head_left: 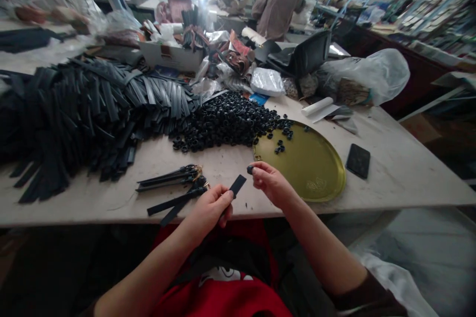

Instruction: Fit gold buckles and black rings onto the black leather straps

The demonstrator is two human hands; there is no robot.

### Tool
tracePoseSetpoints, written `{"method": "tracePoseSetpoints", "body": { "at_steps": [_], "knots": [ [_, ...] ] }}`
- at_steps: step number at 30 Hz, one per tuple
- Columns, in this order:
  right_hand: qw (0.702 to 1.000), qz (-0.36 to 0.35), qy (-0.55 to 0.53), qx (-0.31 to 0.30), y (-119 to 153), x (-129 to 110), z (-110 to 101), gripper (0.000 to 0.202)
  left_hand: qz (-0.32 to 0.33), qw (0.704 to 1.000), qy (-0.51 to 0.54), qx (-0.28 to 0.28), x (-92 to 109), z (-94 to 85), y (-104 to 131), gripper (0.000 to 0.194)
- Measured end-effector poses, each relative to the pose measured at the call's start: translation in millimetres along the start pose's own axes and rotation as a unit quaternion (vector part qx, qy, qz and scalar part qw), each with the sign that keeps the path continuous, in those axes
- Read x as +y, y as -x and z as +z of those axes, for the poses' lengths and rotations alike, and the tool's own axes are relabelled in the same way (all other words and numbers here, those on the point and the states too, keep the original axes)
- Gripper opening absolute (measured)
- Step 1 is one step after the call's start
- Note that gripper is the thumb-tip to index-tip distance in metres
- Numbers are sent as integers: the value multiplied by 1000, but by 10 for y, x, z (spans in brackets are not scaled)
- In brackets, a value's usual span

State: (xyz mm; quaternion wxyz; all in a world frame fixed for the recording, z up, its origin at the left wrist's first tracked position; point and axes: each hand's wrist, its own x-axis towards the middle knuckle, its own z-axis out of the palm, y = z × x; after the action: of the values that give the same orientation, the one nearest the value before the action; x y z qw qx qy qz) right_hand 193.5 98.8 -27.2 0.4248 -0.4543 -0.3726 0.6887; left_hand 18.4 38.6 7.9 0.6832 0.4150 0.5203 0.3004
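Observation:
My left hand [213, 204] is closed on a flat dark strap [238, 184], whose free end points up to the right. In a pinch, my right hand [270, 183] holds a small black loop [250, 170] just right of that end, apart from it. Left of my left hand lie several finished-looking straps [173, 177] with gold-coloured metal parts. Beyond my hands is a heap of small black loops [230, 119]. Some loops sit on the far side of an oval gold tray [327, 158], right of my right hand.
A big pile of dark strips [104, 104] covers the left of the table [401, 158]. A phone [358, 160] lies right of the tray. Behind are a carton [167, 57], plastic-wrapped bundles and a black bin-like container [305, 57]. A person [277, 5] stands farther back; another sits at upper left.

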Motion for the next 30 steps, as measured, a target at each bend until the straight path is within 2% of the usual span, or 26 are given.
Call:
{"method": "tracePoseSetpoints", "body": {
  "at_steps": [2,4,9,12,16,19,22,26,28,30],
  "knots": [
    [998,10,-58,-16,168,79,196,19,-11,1000,5,-26,-36,-9,62,22],
    [998,1,-60,-29,291,123,327,17,-20,999,22,-37,-87,-43,118,22],
    [998,-26,16,-61,469,192,436,18,0,1000,17,3,-231,-116,206,21],
    [999,0,-25,-23,503,278,465,24,38,997,-30,64,-317,-91,239,20],
    [980,74,-176,64,499,412,567,26,115,977,-103,150,-408,-24,282,21],
    [973,69,-211,62,506,493,671,23,122,969,-149,156,-464,-8,291,23],
    [984,15,-167,64,538,539,724,21,106,971,-168,130,-518,-40,275,23],
    [998,-55,-17,38,585,518,665,23,101,964,-220,108,-506,-128,271,23],
    [997,-60,36,20,594,494,603,22,103,956,-257,100,-433,-166,293,23],
    [999,-39,35,2,594,485,545,21,108,948,-289,82,-331,-190,323,23]
  ]
}}
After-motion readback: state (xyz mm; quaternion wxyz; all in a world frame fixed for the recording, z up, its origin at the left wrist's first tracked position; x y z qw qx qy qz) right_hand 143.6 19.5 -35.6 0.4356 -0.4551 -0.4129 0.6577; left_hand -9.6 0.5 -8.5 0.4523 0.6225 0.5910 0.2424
